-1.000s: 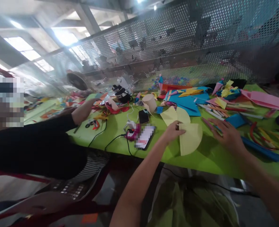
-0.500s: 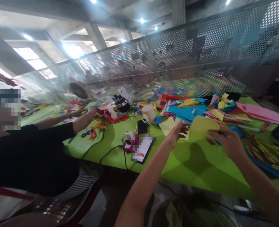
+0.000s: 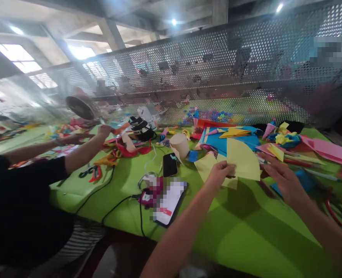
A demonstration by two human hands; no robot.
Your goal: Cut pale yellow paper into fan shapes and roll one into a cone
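My left hand (image 3: 219,173) pinches the lower left corner of a yellow fan-shaped sheet of paper (image 3: 243,159), held up above the green table (image 3: 243,235). My right hand (image 3: 285,181) is beside the sheet's right edge, its fingers stretched out; whether a fingertip touches the paper I cannot tell. More pale yellow paper (image 3: 205,166) lies on the table behind my left hand, partly hidden by it.
Left of my arm lie a phone with a lit screen (image 3: 171,204), a dark phone (image 3: 170,165) and cables. A paper roll (image 3: 179,144) and blue sheets (image 3: 217,143) are farther back. A co-worker's arm (image 3: 81,152) reaches across at left. A perforated metal screen (image 3: 171,73) stands behind.
The yellow sheet has gone from my right hand to my left and turned more upright. My right hand's fingers have come off it or loosened. The view has shifted slightly.
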